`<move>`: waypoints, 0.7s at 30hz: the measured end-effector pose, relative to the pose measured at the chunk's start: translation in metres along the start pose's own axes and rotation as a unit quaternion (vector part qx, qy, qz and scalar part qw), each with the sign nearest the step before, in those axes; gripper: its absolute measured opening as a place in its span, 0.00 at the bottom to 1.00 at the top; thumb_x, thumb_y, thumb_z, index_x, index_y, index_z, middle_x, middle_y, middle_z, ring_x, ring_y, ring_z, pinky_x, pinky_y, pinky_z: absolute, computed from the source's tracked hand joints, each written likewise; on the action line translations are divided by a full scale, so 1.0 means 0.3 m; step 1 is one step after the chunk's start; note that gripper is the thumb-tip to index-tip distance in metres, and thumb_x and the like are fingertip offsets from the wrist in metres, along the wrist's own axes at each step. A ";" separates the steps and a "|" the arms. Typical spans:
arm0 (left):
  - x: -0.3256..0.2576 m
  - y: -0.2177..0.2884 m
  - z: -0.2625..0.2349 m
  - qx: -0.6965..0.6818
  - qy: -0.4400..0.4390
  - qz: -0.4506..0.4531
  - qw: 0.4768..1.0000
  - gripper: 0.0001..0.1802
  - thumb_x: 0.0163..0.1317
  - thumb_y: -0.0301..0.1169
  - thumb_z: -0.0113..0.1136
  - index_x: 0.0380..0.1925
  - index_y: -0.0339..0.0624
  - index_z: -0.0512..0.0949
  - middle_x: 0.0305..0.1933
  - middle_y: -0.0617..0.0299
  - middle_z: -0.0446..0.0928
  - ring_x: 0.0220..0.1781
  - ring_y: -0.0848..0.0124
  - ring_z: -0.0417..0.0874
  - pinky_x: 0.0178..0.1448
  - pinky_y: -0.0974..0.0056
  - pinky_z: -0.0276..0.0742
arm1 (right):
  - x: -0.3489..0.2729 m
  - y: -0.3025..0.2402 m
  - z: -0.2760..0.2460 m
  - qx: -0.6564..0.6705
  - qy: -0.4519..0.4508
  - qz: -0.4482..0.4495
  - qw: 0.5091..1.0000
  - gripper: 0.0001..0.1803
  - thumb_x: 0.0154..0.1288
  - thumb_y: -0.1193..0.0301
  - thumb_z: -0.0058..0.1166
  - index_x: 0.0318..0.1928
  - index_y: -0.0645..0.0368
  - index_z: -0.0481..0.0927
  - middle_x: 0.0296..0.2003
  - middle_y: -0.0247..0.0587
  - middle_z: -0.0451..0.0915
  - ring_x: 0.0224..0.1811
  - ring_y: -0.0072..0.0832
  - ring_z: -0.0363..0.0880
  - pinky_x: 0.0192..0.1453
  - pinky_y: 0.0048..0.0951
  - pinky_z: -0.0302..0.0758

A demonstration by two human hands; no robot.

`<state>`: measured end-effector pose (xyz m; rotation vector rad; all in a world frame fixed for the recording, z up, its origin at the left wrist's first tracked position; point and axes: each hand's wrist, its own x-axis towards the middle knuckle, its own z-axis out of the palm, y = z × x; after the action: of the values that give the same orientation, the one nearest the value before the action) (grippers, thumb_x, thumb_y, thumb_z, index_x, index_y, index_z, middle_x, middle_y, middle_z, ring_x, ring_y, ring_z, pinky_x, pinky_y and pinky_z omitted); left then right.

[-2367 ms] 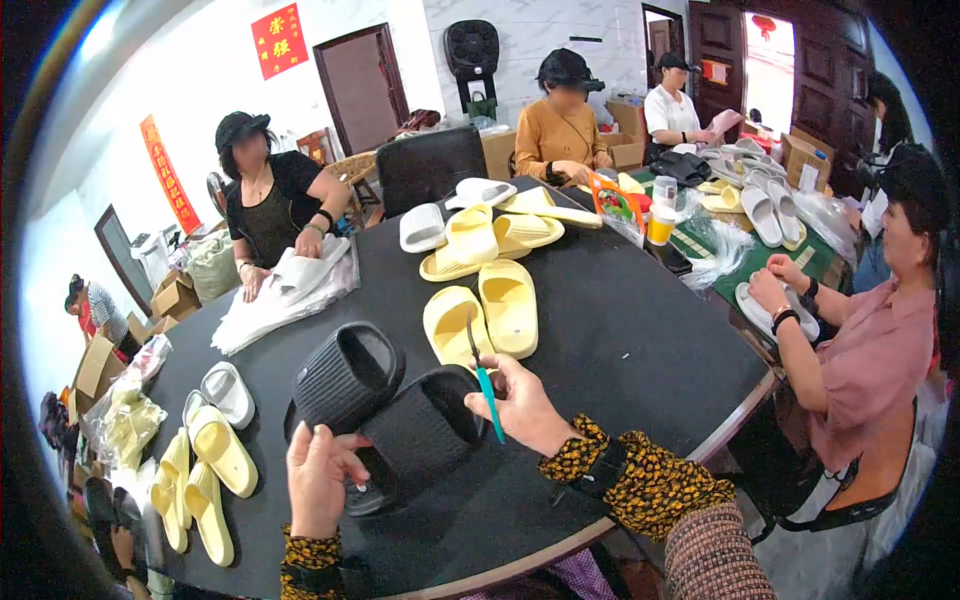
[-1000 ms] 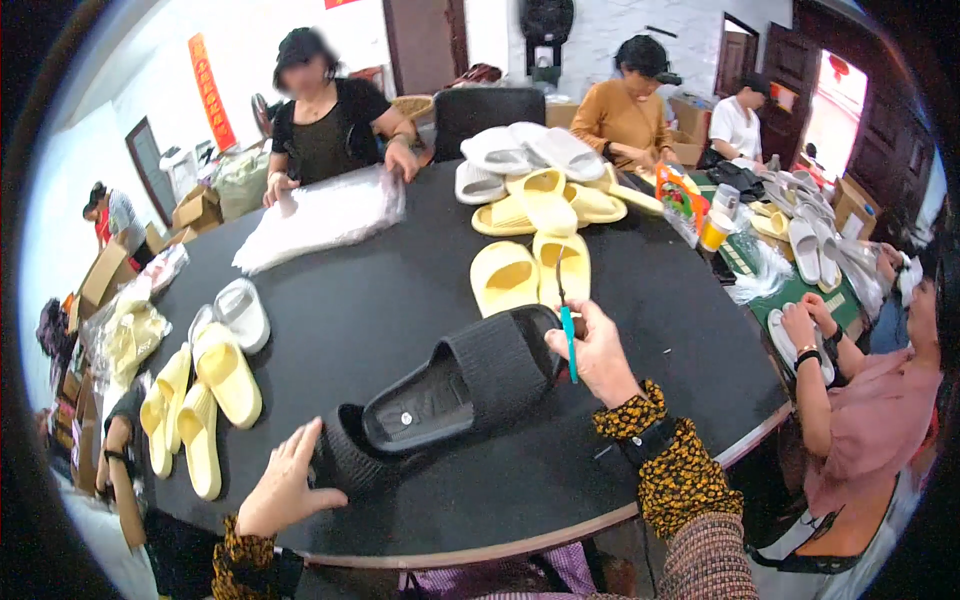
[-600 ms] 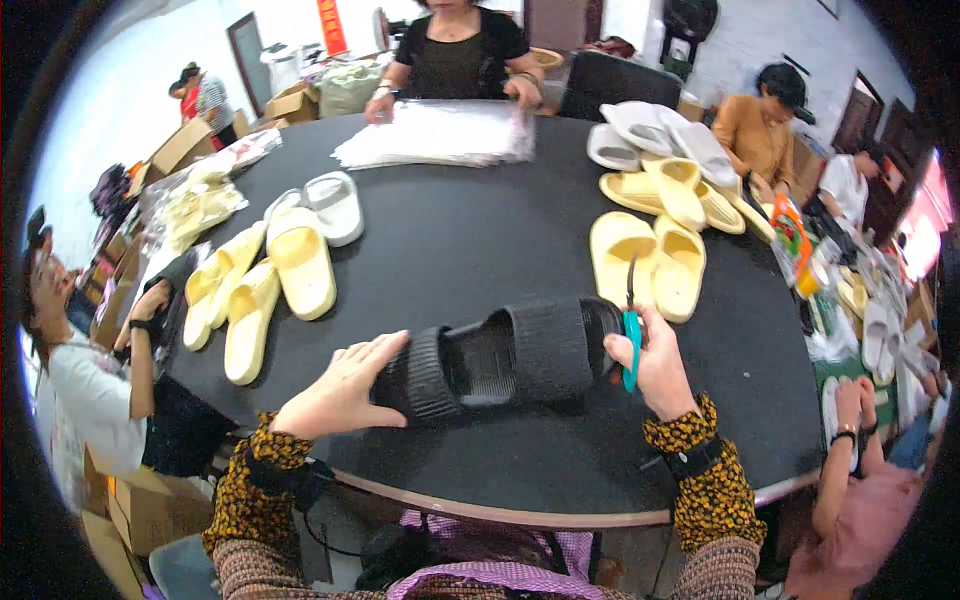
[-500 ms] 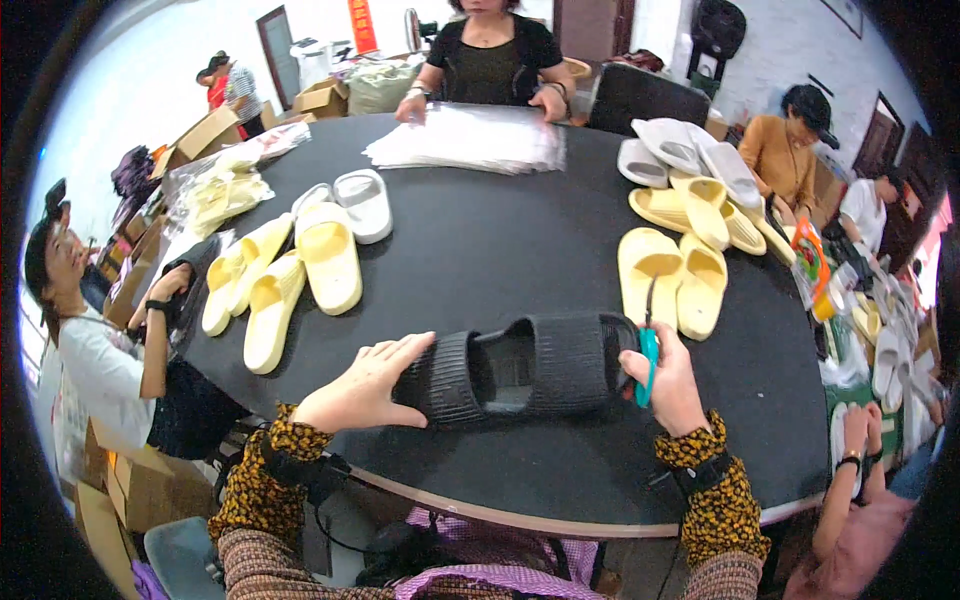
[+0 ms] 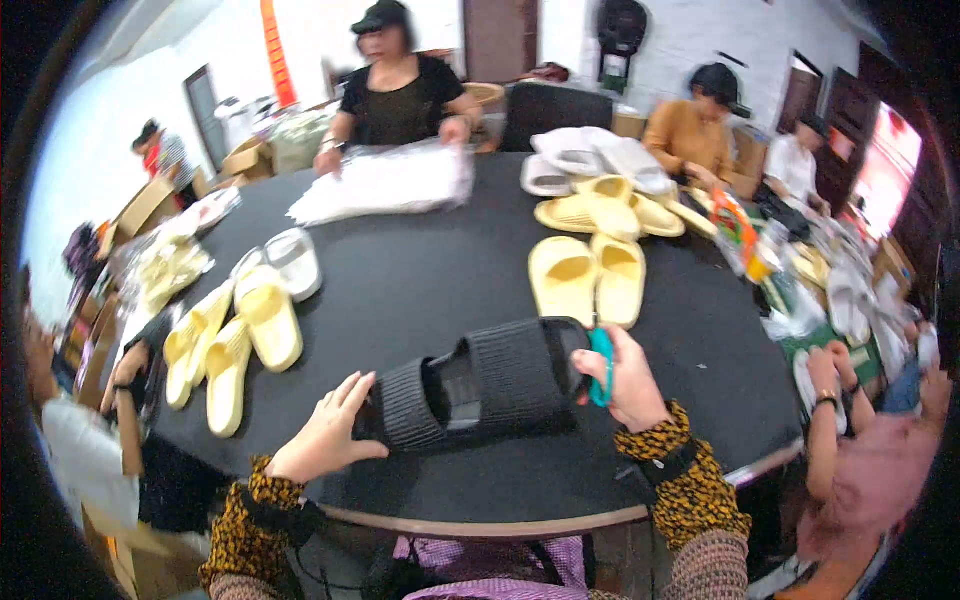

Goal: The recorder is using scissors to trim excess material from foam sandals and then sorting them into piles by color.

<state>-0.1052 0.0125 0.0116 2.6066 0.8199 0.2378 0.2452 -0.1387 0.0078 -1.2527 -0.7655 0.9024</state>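
A pair of black ribbed slide slippers [image 5: 515,372], fitted together, lies lengthwise in front of me between my hands, low over the dark table. My left hand [image 5: 322,432] is at their left end, thumb and fingers spread around it. At the right end is my right hand [image 5: 632,385], its fingers wrapped around the teal handle of a small cutting tool [image 5: 600,368], with the thumb against the slippers. The tool's blades do not show clearly. Two yellow slippers [image 5: 563,280] rest just beyond my right hand.
Yellow and white slippers [image 5: 268,305] sit at left; more are piled [image 5: 600,212] at far right. Across the black table [image 5: 420,285], a person in black handles clear plastic bags [image 5: 385,180]. Other people work on both sides. Cartons [image 5: 150,210] stand behind.
The view has swung right, so the table's things appear further left. Both hands stay at the black slippers' ends, and the slippers now tilt more, right end higher. The person opposite has shifted the bags.
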 end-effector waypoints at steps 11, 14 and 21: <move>0.322 0.202 0.052 0.052 -0.121 0.134 0.982 0.51 0.52 0.44 0.67 0.70 0.42 0.48 0.68 0.36 0.56 0.64 0.38 0.62 0.68 0.49 0.61 | -0.118 -0.128 -0.255 -0.394 0.244 -0.281 0.841 0.20 0.58 0.75 0.61 0.50 0.66 0.71 0.25 0.41 0.78 0.27 0.22 0.78 0.31 0.27 0.74; 0.440 0.269 0.085 0.033 -0.140 0.136 0.980 0.51 0.52 0.43 0.67 0.70 0.42 0.48 0.67 0.41 0.58 0.63 0.39 0.63 0.68 0.49 0.61 | -0.150 -0.150 -0.267 -0.304 0.207 -0.268 0.891 0.20 0.61 0.79 0.57 0.53 0.65 0.70 0.26 0.33 0.77 0.26 0.13 0.73 0.29 0.19 0.72; 0.727 0.324 0.207 0.003 -0.132 0.234 0.963 0.51 0.52 0.44 0.66 0.70 0.44 0.48 0.68 0.42 0.59 0.64 0.40 0.63 0.68 0.51 0.60 | -0.163 -0.166 -0.230 -0.173 0.133 -0.249 0.944 0.22 0.59 0.72 0.63 0.52 0.65 0.72 0.29 0.34 0.78 0.33 0.14 0.72 0.38 0.20 0.73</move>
<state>0.1392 0.0462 0.0051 2.7234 0.1080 0.0124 0.2907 -0.2170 0.0456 -1.3613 -0.9902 0.1834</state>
